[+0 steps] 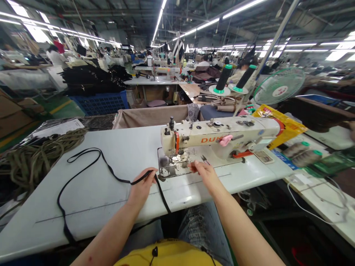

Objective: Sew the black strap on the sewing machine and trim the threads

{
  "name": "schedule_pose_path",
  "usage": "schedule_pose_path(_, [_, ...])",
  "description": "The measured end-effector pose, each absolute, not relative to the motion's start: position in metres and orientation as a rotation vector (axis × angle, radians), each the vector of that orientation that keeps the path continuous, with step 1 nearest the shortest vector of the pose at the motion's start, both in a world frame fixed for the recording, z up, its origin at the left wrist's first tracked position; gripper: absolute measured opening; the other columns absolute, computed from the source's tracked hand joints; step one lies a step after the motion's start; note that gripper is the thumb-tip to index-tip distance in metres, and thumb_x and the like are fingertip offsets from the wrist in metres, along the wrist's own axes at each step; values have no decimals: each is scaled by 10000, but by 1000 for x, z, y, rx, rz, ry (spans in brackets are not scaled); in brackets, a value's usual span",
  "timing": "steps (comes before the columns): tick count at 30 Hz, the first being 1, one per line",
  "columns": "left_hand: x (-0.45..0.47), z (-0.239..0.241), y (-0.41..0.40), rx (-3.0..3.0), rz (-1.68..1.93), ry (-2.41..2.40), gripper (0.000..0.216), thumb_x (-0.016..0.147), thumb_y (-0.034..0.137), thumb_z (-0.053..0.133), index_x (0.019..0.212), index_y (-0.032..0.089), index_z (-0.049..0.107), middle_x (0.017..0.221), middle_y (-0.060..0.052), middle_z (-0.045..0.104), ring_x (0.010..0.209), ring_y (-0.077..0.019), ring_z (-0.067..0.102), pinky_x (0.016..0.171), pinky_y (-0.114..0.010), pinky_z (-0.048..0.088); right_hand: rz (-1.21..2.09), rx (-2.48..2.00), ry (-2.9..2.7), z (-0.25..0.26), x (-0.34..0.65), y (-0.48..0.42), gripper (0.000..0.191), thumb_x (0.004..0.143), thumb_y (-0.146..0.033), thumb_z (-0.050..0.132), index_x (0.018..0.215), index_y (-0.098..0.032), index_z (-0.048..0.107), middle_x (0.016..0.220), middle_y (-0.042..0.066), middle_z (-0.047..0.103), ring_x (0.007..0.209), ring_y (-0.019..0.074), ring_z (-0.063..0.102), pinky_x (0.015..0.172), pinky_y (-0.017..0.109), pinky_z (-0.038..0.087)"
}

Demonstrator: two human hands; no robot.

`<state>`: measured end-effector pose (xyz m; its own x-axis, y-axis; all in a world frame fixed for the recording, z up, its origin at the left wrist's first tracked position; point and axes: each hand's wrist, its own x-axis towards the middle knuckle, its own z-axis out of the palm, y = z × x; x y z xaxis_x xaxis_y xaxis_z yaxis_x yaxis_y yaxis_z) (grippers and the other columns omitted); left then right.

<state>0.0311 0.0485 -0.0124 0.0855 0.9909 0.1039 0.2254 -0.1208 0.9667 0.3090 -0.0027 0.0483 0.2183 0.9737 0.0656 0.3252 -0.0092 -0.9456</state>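
A cream sewing machine stands on the white table. A long black strap loops over the table to the left and hangs off the front edge. My left hand is closed on the strap just left of the needle plate. My right hand rests in front of the machine, pinching small thread snips whose tips poke out above the fingers.
A pile of olive cord lies at the table's left edge. Thread cones, a yellow bag and a green fan stand at right. Two black spools rise behind the machine. Other workstations and people fill the background.
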Motion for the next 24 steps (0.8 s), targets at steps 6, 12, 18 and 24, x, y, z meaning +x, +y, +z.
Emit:
schedule_pose_path(6, [28,-14,49,1472,1112,1263,401,913,587,640,1054,225,741,735,0,685,678,-193,632,612,-290,481,1559,-1007,-650,59,279,20,340,950,-489,752,936,-152,797,942,110,764,741,144,658,611,206,539])
schedule_pose_path(12, [26,-12,49,1497,1109,1273,377,935,574,622,1066,241,736,685,19,628,671,-189,597,629,-289,456,1688,-883,-456,65,277,28,141,940,-273,791,926,-134,771,858,74,749,718,121,687,655,191,600])
schedule_pose_path(18, [25,-17,50,1512,1080,1286,380,948,580,609,1077,247,737,707,13,639,703,-194,598,667,-292,451,1614,-915,-459,56,273,35,299,738,-286,970,814,-149,715,750,4,692,578,65,583,510,133,509])
schedule_pose_path(24, [25,-7,46,1477,1073,1270,426,934,586,617,1144,239,747,708,8,641,712,-195,592,688,-300,457,1544,-981,-614,60,272,33,451,662,-471,990,794,-167,683,710,-29,603,606,77,539,536,162,469])
